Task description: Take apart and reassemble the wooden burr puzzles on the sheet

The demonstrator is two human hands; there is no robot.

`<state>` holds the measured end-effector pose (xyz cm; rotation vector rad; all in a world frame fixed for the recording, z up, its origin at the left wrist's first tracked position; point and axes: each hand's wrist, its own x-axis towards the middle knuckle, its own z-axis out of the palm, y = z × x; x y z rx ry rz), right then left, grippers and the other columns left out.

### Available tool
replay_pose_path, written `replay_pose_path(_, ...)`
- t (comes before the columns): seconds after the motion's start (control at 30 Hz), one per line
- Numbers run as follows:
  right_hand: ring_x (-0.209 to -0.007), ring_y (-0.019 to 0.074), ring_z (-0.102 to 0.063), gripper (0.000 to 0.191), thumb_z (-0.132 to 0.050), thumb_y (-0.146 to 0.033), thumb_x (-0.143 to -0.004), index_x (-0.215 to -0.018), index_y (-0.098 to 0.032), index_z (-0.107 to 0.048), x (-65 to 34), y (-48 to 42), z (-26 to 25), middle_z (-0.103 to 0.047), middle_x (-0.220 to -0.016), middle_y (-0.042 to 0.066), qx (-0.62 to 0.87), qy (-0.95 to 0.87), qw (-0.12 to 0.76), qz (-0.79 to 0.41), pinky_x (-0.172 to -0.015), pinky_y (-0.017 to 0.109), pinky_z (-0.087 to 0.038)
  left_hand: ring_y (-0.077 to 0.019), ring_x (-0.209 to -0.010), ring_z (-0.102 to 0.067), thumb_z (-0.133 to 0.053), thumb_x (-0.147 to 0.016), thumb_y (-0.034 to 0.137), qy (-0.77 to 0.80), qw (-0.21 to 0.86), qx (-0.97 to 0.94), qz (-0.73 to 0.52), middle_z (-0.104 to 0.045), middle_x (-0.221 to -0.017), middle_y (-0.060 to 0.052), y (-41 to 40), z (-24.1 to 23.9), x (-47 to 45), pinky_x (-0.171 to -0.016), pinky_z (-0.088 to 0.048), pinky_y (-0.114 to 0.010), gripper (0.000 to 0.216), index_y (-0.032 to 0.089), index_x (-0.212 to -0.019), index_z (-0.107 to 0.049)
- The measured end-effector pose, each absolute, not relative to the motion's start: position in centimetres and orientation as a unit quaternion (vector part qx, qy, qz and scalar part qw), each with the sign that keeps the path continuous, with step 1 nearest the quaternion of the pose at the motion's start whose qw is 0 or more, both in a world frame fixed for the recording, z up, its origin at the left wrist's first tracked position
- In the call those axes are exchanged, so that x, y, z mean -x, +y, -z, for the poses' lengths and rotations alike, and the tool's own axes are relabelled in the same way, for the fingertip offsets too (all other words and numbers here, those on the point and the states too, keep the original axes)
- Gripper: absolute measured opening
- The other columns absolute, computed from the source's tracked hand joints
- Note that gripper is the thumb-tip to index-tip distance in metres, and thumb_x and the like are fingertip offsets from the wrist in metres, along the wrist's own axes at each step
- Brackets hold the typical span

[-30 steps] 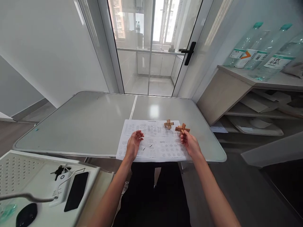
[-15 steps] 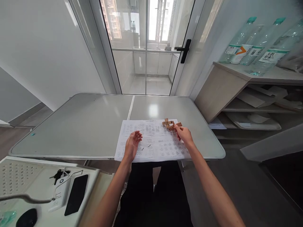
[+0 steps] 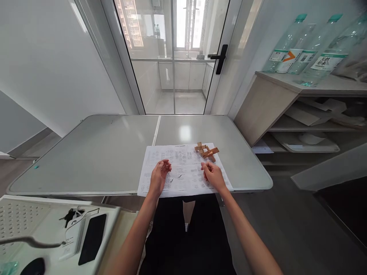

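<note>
Several small brown wooden pieces (image 3: 207,151) lie in a loose pile at the upper right corner of a printed paper sheet (image 3: 183,183). Just below the pile is my right hand (image 3: 213,176), fingers curled in and closed; anything inside them is hidden. My left hand (image 3: 159,177) is held over the sheet's left part, thumb and fingers drawn together; a thin bit seems to show at the fingertips, too small to name. Between the hands, two tiny dark marks or bits (image 3: 180,176) show on the paper, too small to identify.
The grey folding table (image 3: 86,160) has a seam left of the sheet. At lower left, a white surface holds a black phone (image 3: 92,238), keys (image 3: 69,216) and a white device (image 3: 71,238). Plastic bottles (image 3: 329,61) stand on a shelf unit (image 3: 275,103) at right.
My right hand has moved away from the wooden pieces, down and to the left over the sheet. My left hand has stayed nearly in place. The view has shifted slightly.
</note>
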<state>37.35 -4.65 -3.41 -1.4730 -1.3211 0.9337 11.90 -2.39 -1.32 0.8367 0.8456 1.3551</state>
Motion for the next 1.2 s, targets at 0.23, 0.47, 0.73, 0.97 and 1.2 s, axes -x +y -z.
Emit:
replay_pose_path(0.23,-0.045,0.0167,-0.053,0.048,-0.053,-0.067,-0.096,-0.075,-0.024,-0.056,-37.57,-5.22,3.67,-0.056,-0.051,-0.004,0.587,-0.554,0.466,-0.364,-0.054,0.029,-0.043,-0.015,-0.082,-0.059,-0.065,-0.094,0.039,0.37,0.612,-0.389,-0.581,-0.065,-0.092,-0.005,-2.49,1.33,-12.16,-0.081,-0.048,-0.03,0.026,0.016,-0.104,-0.071)
replay_pose_path(0.47,-0.046,0.0169,-0.054,0.045,-0.054,-0.063,-0.098,-0.075,-0.024,-0.056,-37.55,-5.21,3.73,-0.057,-0.053,-0.003,0.584,-0.558,0.469,-0.358,-0.055,0.03,-0.043,-0.015,-0.081,-0.059,-0.065,-0.094,0.039,0.374,0.602,-0.412,-0.572,-0.066,-0.09,-0.005,-2.47,1.51,-12.29,-0.08,-0.048,-0.03,0.025,0.016,-0.103,-0.071)
replay_pose_path(0.73,-0.048,0.0173,-0.055,0.044,-0.053,-0.062,-0.099,-0.076,-0.025,-0.056,-37.5,-5.38,3.72,-0.058,-0.053,-0.003,0.586,-0.555,0.468,-0.361,-0.057,0.03,-0.044,-0.0154,-0.081,-0.058,-0.062,-0.096,0.039,0.376,0.596,-0.432,-0.563,-0.064,-0.09,-0.005,-2.55,1.75,-12.16,-0.081,-0.048,-0.03,0.025,0.018,-0.104,-0.071)
replay_pose_path(0.97,-0.048,0.0173,-0.054,0.045,-0.053,-0.063,-0.098,-0.076,-0.025,-0.055,-37.37,-5.27,4.0,-0.058,-0.054,-0.003,0.583,-0.549,0.477,-0.361,-0.057,0.03,-0.045,-0.0165,-0.081,-0.058,-0.063,-0.095,0.04,0.377,0.588,-0.44,-0.565,-0.064,-0.089,-0.005,-2.49,1.94,-12.03,-0.081,-0.049,-0.031,0.025,0.018,-0.104,-0.071)
replay_pose_path(1.2,-0.047,0.017,-0.053,0.047,-0.052,-0.065,-0.098,-0.076,-0.025,-0.055,-37.02,-5.21,3.92,-0.056,-0.052,-0.004,0.579,-0.542,0.491,-0.36,-0.055,0.029,-0.044,-0.0162,-0.079,-0.058,-0.063,-0.095,0.044,0.396,0.578,-0.44,-0.562,-0.064,-0.087,-0.004,-2.71,1.44,-11.91,-0.079,-0.049,-0.03,0.028,0.017,-0.102,-0.07)
